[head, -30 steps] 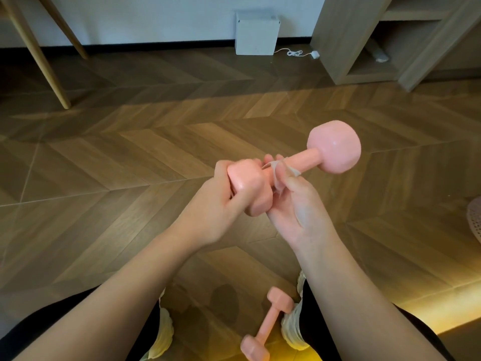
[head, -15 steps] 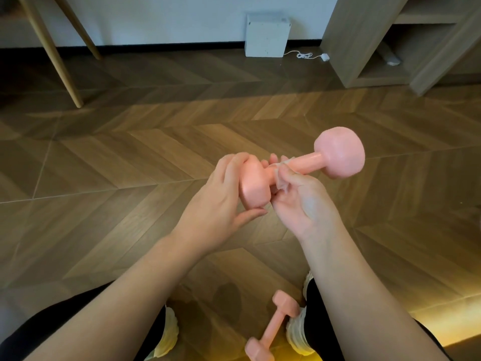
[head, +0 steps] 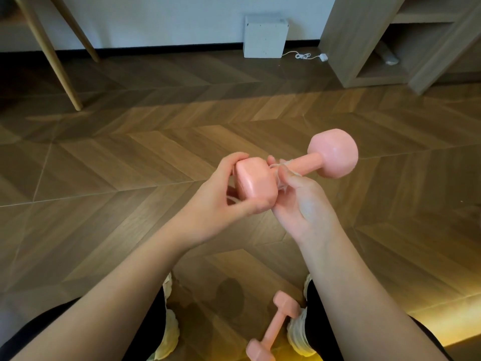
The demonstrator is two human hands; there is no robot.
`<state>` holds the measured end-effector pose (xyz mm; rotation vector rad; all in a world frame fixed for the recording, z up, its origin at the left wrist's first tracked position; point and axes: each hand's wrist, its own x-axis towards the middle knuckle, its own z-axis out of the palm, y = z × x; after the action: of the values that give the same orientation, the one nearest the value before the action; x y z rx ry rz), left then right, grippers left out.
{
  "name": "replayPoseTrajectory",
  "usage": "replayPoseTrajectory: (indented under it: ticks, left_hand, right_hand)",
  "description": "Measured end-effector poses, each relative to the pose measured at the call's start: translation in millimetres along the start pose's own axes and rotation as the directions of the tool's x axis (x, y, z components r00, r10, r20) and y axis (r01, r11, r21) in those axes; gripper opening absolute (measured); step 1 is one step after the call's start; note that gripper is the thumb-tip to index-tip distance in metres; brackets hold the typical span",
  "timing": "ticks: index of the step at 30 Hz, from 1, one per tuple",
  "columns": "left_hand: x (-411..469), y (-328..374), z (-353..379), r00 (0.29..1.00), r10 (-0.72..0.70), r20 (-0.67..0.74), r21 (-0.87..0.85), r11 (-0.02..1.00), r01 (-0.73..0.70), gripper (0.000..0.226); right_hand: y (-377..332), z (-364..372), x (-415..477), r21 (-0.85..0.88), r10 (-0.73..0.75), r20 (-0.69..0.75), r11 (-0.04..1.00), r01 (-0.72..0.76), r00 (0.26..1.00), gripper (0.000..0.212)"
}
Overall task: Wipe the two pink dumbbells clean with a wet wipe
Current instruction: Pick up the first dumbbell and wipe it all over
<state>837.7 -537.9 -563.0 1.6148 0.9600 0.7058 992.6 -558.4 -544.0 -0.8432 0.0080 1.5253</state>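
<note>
Chevron wood floor (head: 130, 178) fills most of frame. White wall (head: 156, 19) with black baseboard (head: 156, 49) along top. White box (head: 265, 37) top centre against the wall, white cable (head: 303, 56) on the floor just right of it. Wooden shelf unit (head: 364, 40) upper right. Two slanted wooden legs (head: 52, 56) upper left. Yellow glow (head: 442, 321) lower right.

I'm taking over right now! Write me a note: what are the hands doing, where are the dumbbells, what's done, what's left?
Left hand: grips the near head of the smooth pink dumbbell, held in the air.
Right hand: pinches the thin white wet wipe round that dumbbell's handle.
Second pink dumbbell: lies on the wooden floor between the pale shoes.
Done: wiping under way; how much is clean cannot be told.
Left: finish this dumbbell, then the one on the floor, if unwiped.
</note>
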Motion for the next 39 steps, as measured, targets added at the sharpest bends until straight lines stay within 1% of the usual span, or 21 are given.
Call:
replayPoseTrajectory:
  ticks: [2,3,4,5,7,9,11,15,18,20,22,23,24,26,28,29,30,32,34,36,39]
  left_hand:
    - [-1.4,-6.6,-0.5,0.956,0.294,0.013,0.295,0.912,-0.285,0.084]
    - [-1.8,-8.4,0.3,0.927,0.373,0.034,0.358,0.861,-0.360,0.084]
    - [-1.6,-9.2,0.8,0.922,0.384,0.044,0.351,0.858,-0.374,0.082]
    - [-0.8,-8.7,1.6,0.947,0.319,0.037,0.279,0.907,-0.316,0.083]
    - [0.4,1.9,2.5,1.000,-0.017,0.026,-0.042,0.999,0.018,0.077]
    - [3.2,8.9,2.6,0.935,-0.331,0.126,-0.318,0.880,0.354,0.074]
    - [4.8,7.7,0.8,0.895,-0.409,0.176,-0.394,0.804,0.445,0.070]
    - [2.7,6.1,-3.5,0.897,-0.402,0.186,-0.462,0.769,0.441,0.063]
    - [3.4,1.2,-6.0,0.950,-0.301,0.080,-0.323,0.894,0.310,0.067]
    - [0.5,-0.7,-6.6,0.998,-0.061,-0.015,-0.039,0.997,0.060,0.071]
    - [-1.1,-5.5,-5.8,0.980,0.198,-0.010,0.216,0.958,-0.191,0.079]
    - [-0.7,-7.7,-4.9,0.970,0.243,0.002,0.249,0.940,-0.235,0.082]
    - [0.1,-8.7,-3.1,0.977,0.213,0.014,0.206,0.955,-0.211,0.086]
    - [2.8,-1.4,-0.3,0.997,-0.070,0.030,-0.084,0.994,0.072,0.088]
    - [6.1,4.6,-0.2,0.912,-0.374,0.170,-0.385,0.827,0.410,0.085]
    - [7.4,4.9,-0.8,0.885,-0.417,0.208,-0.433,0.772,0.465,0.080]
    - [7.6,4.6,-0.9,0.885,-0.418,0.205,-0.445,0.765,0.465,0.073]
    - [5.6,3.0,-0.3,0.925,-0.356,0.128,-0.399,0.836,0.377,0.062]
    - [5.1,0.9,-0.8,0.954,-0.292,0.068,-0.336,0.894,0.298,0.056]
    - [7.0,1.2,-3.6,0.947,-0.310,0.085,-0.382,0.867,0.319,0.056]
    - [6.7,3.3,-8.4,0.932,-0.331,0.146,-0.475,0.803,0.359,0.062]
  right_hand:
    - [-0.2,0.4,1.2,-0.010,-0.003,-0.013,1.000,0.003,1.000,0.028]
    - [-0.5,-0.1,1.7,-0.004,-0.004,-0.016,1.000,0.004,1.000,0.026]
    - [-0.6,-0.2,1.8,-0.001,-0.002,-0.019,1.000,0.002,1.000,0.021]
    - [-1.1,-0.1,1.9,-0.005,0.001,-0.022,1.000,-0.001,1.000,0.018]
    - [-1.4,-1.1,2.3,-0.005,0.000,-0.027,1.000,0.000,1.000,0.018]
    - [0.6,-1.8,2.8,-0.003,0.010,-0.023,1.000,-0.010,1.000,0.025]
    - [5.7,-1.0,2.9,-0.039,0.018,-0.023,0.999,-0.019,1.000,0.026]
    - [12.9,-1.1,3.3,-0.090,0.005,-0.039,0.996,-0.009,0.999,0.013]
    - [12.2,-1.9,3.4,-0.127,-0.007,-0.026,0.992,0.003,1.000,0.020]
    - [10.8,-2.4,3.6,-0.148,-0.020,-0.016,0.989,0.018,1.000,0.030]
    - [9.3,-2.0,4.1,-0.145,-0.051,-0.004,0.988,0.050,0.999,0.033]
    - [8.8,-1.9,4.0,-0.145,-0.071,0.002,0.987,0.070,0.997,0.032]
    - [8.9,-2.3,3.9,-0.154,-0.088,0.001,0.984,0.087,0.996,0.029]
    - [10.8,-4.0,3.1,-0.185,-0.106,-0.006,0.977,0.103,0.994,0.021]
    - [13.8,-5.3,2.1,-0.211,-0.095,0.013,0.973,0.096,0.995,0.019]
    - [15.2,-4.8,1.4,-0.217,-0.086,0.019,0.972,0.088,0.996,0.020]
    - [16.4,-4.0,1.2,-0.214,-0.080,0.019,0.973,0.082,0.997,0.026]
    - [17.0,-3.4,1.5,-0.199,-0.070,0.008,0.978,0.070,0.998,0.034]
    - [15.0,-4.1,1.3,-0.186,-0.044,0.025,0.981,0.048,0.999,0.028]
    - [11.9,-3.2,-0.6,-0.178,-0.030,0.085,0.983,0.045,0.996,0.019]
    - [9.6,-2.0,-0.5,-0.232,-0.061,0.142,0.968,0.093,0.988,0.030]
